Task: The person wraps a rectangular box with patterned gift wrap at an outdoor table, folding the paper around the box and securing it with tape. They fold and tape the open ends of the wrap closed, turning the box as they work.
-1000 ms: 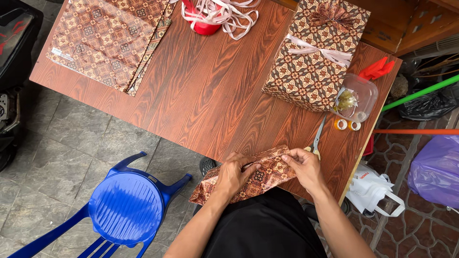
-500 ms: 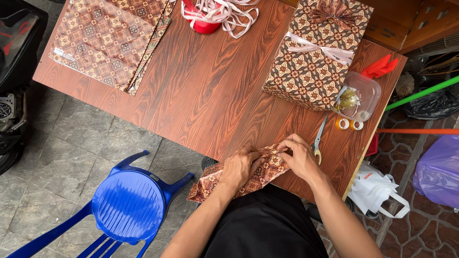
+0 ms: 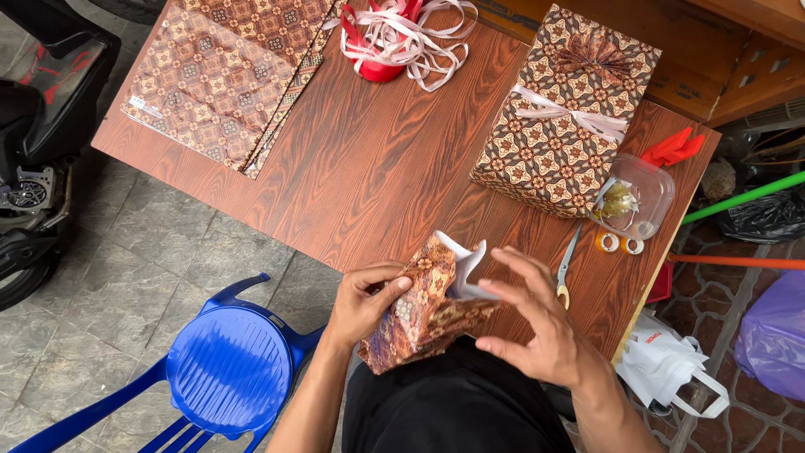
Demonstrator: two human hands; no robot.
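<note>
Head view, folded paper: a piece of brown patterned wrapping paper (image 3: pixel 423 315), batik-like in orange, tan and dark brown, creased and bunched, its white underside showing at the top where a flap curls up.
Head view, where it is: at the near edge of the wooden table (image 3: pixel 369 168), held just above the person's dark lap, between both hands.
Left hand (image 3: pixel 365 298): closed on the left side of the paper, thumb across the printed face, fingers curled behind it.
Right hand (image 3: pixel 537 319): fingers spread and bent, the thumb against the right lower edge of the paper; the fingertips seem to rest on the white flap, though the contact is hard to make out.
Wrapped box (image 3: pixel 566 113): far right on the table, covered in the same kind of patterned paper, tied with a pale ribbon and topped with a pleated paper fan.
Clear plastic container (image 3: pixel 646 197): just right of the box, near the table's right edge; something small, yellowish and shiny lies inside.
Scissors (image 3: pixel 568 264): flat on the table just right of the right hand, handles near.
Tape rolls (image 3: pixel 619 244): two small ones, beside the container.
Paper sheets (image 3: pixel 218 75): far left, stacked flat.
Ribbons (image 3: pixel 402 38): red and white tangle, far centre.
Blue plastic chair (image 3: pixel 226 369): on the floor, near left.
</note>
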